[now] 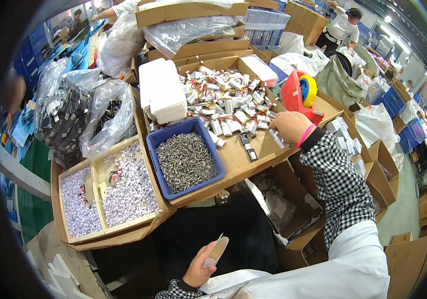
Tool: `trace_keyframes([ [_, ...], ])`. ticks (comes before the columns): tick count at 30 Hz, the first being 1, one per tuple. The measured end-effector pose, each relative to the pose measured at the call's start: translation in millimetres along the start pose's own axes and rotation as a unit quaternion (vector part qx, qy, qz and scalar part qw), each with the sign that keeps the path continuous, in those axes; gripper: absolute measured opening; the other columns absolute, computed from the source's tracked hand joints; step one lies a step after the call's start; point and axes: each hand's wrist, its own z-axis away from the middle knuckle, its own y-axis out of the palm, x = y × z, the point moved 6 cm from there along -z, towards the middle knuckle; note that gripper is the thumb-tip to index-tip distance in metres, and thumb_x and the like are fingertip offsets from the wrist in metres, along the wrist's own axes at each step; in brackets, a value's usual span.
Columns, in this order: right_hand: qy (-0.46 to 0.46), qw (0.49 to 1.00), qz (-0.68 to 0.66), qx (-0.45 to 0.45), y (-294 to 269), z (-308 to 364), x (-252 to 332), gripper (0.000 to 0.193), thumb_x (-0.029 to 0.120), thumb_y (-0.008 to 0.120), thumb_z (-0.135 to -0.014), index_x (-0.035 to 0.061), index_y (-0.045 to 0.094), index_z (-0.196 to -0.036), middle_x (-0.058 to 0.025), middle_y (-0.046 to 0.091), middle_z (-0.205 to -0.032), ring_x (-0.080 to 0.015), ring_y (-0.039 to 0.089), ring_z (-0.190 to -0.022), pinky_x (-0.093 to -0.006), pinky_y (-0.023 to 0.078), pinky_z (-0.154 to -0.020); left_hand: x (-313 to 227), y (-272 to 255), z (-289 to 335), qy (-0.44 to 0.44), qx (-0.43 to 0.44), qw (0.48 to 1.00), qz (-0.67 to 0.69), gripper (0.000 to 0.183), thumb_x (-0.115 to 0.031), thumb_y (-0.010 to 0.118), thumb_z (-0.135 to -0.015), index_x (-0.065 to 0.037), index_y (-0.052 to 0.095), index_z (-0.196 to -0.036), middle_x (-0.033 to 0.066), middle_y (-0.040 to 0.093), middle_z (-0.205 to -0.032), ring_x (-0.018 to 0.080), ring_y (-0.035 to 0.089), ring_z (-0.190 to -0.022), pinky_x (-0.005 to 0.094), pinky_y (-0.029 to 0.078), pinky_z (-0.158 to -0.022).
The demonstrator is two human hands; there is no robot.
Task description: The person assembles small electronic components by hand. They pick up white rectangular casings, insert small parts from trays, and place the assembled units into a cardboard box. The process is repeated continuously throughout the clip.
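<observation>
My left hand grips a small white carton, its pale inside facing up, low in front of my lap. My right hand, with a pink band at the wrist, reaches to the right front of the cardboard tray. Its fingers are curled down by a small whitish piece; whether they grip it is hidden. Many silver-white battery packs with thin wires fill the tray. A black stick-shaped device lies on the bare cardboard left of my right hand.
A blue bin of metal screws and a divided wooden tray of small white parts stand left. White sheets are stacked behind. A red tape dispenser stands beyond my right hand. Below it sits an open carton.
</observation>
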Motion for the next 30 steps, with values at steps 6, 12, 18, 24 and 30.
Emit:
trace_keyframes([
  [6,-0.041,0.996,-0.046,-0.069,-8,11,2,0.017,0.008,0.064,-0.070,0.0093,0.068,-0.086,-0.0094,0.064,-0.087,-0.0270,0.063,-0.088,-0.0367,0.051,-0.074,4,-2,0,-0.019,0.003,1.000,0.000,0.095,-0.073,0.047,-0.079,0.000,0.034,-0.138,0.0151,0.044,-0.128,0.0247,0.044,-0.119,0.0327,0.035,-0.100],
  [12,-0.071,0.986,-0.054,-0.144,-36,26,4,0.009,0.010,0.060,-0.075,0.0085,0.065,-0.083,-0.0071,0.061,-0.096,-0.0271,0.061,-0.088,-0.0375,0.049,-0.077,3,-3,0,-0.017,0.008,1.000,-0.016,0.094,-0.073,0.047,-0.079,-0.001,0.035,-0.138,0.0153,0.046,-0.126,0.0251,0.046,-0.118,0.0328,0.036,-0.099],
  [18,-0.136,0.967,-0.211,-0.030,-53,34,3,0.015,0.015,0.060,-0.078,0.0004,0.058,-0.083,-0.0145,0.057,-0.102,-0.0317,0.058,-0.088,-0.0394,0.046,-0.079,0,-3,-1,-0.008,-0.001,1.000,-0.024,0.094,-0.073,0.046,-0.078,-0.002,0.036,-0.138,0.0151,0.047,-0.125,0.0247,0.048,-0.116,0.0322,0.037,-0.097],
  [24,-0.113,0.962,-0.240,0.068,-57,44,11,0.028,0.017,0.058,-0.085,0.0012,0.048,-0.106,-0.0122,0.053,-0.090,-0.0276,0.055,-0.088,-0.0351,0.044,-0.078,4,-3,2,-0.031,0.021,0.999,-0.009,0.093,-0.073,0.046,-0.078,-0.002,0.035,-0.138,0.0149,0.046,-0.127,0.0244,0.047,-0.117,0.0318,0.037,-0.098],
  [30,-0.084,0.949,-0.303,0.015,-59,43,5,0.022,0.018,0.055,-0.086,0.0025,0.047,-0.099,-0.0203,0.060,-0.089,-0.0371,0.059,-0.086,-0.0406,0.046,-0.077,7,-4,1,-0.017,0.001,1.000,0.007,0.095,-0.073,0.047,-0.077,-0.003,0.035,-0.139,0.0150,0.046,-0.127,0.0240,0.046,-0.117,0.0317,0.038,-0.097],
])
